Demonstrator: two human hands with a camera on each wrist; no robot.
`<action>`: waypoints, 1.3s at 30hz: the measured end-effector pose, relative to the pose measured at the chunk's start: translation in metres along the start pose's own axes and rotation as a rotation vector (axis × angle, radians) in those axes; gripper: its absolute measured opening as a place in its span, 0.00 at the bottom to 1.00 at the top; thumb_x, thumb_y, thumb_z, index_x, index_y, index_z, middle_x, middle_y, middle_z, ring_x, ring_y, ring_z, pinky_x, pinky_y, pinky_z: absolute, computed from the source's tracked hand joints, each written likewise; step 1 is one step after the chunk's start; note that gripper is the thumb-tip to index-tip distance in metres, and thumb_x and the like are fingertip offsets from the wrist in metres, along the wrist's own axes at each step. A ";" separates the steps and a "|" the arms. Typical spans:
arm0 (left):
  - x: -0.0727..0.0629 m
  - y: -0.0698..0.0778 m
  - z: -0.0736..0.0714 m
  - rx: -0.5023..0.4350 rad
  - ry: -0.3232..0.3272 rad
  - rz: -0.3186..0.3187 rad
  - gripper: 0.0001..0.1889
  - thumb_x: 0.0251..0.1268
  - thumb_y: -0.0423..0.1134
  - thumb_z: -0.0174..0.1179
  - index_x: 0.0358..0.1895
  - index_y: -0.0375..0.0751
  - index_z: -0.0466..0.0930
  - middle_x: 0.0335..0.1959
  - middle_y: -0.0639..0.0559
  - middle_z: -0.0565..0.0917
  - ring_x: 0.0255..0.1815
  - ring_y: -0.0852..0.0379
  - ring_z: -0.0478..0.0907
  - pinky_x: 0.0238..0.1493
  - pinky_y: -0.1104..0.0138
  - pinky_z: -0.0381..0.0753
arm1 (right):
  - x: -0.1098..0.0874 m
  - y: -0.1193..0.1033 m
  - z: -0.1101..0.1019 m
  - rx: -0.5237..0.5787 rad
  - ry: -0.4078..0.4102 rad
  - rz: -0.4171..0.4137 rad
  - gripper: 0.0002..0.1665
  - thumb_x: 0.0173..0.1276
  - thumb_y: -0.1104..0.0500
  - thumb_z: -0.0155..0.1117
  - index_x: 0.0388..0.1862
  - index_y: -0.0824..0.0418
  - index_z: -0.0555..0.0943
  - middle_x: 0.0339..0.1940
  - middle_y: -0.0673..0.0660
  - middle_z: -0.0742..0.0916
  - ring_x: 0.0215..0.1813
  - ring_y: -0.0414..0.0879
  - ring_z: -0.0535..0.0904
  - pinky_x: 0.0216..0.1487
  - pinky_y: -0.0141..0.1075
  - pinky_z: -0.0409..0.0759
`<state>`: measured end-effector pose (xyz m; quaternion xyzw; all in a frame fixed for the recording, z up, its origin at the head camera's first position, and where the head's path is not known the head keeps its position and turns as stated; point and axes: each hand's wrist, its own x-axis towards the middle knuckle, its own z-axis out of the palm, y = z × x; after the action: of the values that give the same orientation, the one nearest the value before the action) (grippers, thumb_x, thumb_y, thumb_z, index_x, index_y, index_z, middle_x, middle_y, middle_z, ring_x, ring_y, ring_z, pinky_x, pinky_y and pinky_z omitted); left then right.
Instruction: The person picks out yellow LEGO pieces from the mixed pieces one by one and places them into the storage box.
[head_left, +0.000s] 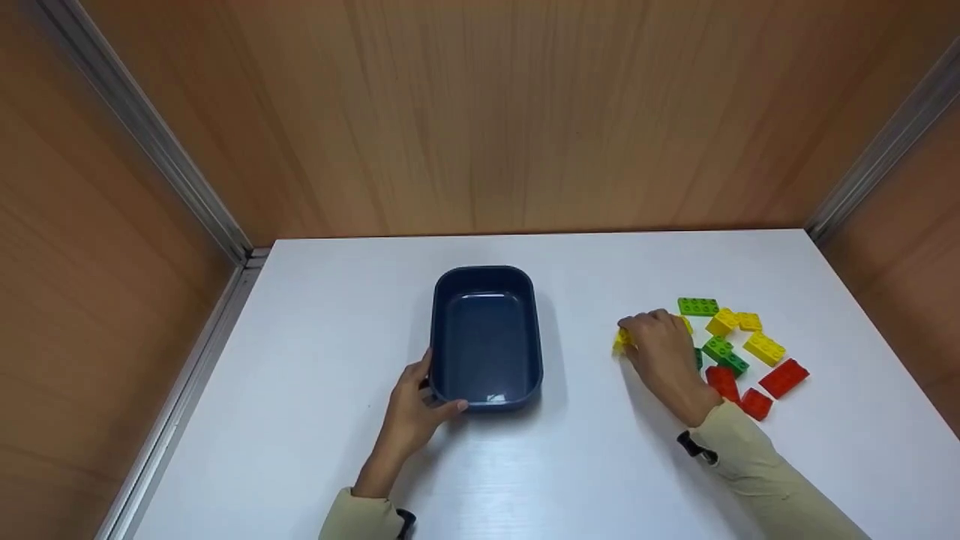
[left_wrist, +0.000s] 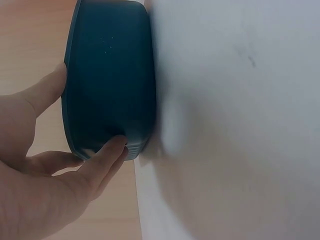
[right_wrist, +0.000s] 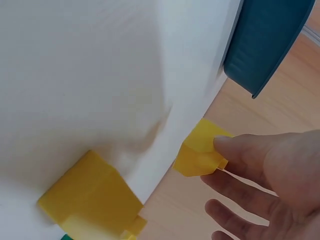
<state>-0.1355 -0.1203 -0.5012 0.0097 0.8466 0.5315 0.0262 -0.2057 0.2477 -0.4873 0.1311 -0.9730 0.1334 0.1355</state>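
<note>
A dark blue rectangular container [head_left: 487,337] stands on the white table. At its near left corner my left hand [head_left: 411,412] grips it, thumb on the near side and fingers along the left wall, as the left wrist view also shows around the container [left_wrist: 110,75]. To the right, my right hand [head_left: 664,360] pinches a yellow toy building brick [right_wrist: 200,150] between thumb and forefinger; in the head view only part of that brick [head_left: 621,341] shows. A second yellow brick [right_wrist: 92,200] lies close by in the right wrist view. My right hand partly hides the pile.
Loose bricks lie right of my right hand: light green [head_left: 698,306], yellow [head_left: 765,349], dark green [head_left: 718,347] and red [head_left: 784,379]. Wooden panels [head_left: 525,112] stand behind the white table [head_left: 300,360] and at both sides, with metal rails [head_left: 165,142] at the corners.
</note>
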 end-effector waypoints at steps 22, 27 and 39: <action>0.000 0.000 -0.001 -0.009 0.007 -0.019 0.53 0.60 0.33 0.78 0.83 0.28 0.53 0.72 0.29 0.70 0.72 0.30 0.72 0.69 0.46 0.79 | 0.015 -0.031 -0.010 -0.039 0.018 -0.081 0.19 0.60 0.71 0.79 0.52 0.64 0.90 0.51 0.63 0.92 0.56 0.62 0.83 0.67 0.57 0.79; 0.001 0.002 0.000 -0.027 0.003 -0.024 0.53 0.60 0.32 0.78 0.83 0.28 0.52 0.71 0.30 0.70 0.72 0.30 0.73 0.68 0.48 0.80 | 0.018 -0.038 -0.012 -0.069 0.042 -0.120 0.19 0.59 0.70 0.80 0.50 0.63 0.90 0.49 0.62 0.92 0.55 0.61 0.84 0.66 0.57 0.80; 0.000 0.003 0.000 0.002 0.019 -0.030 0.52 0.60 0.33 0.78 0.83 0.30 0.54 0.71 0.30 0.71 0.71 0.31 0.73 0.69 0.47 0.79 | 0.019 -0.063 -0.017 -0.082 0.054 -0.197 0.19 0.61 0.67 0.81 0.52 0.61 0.90 0.49 0.59 0.92 0.54 0.58 0.84 0.66 0.53 0.81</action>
<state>-0.1355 -0.1188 -0.4990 -0.0081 0.8475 0.5301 0.0263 -0.2015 0.1903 -0.4514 0.2167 -0.9560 0.0828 0.1794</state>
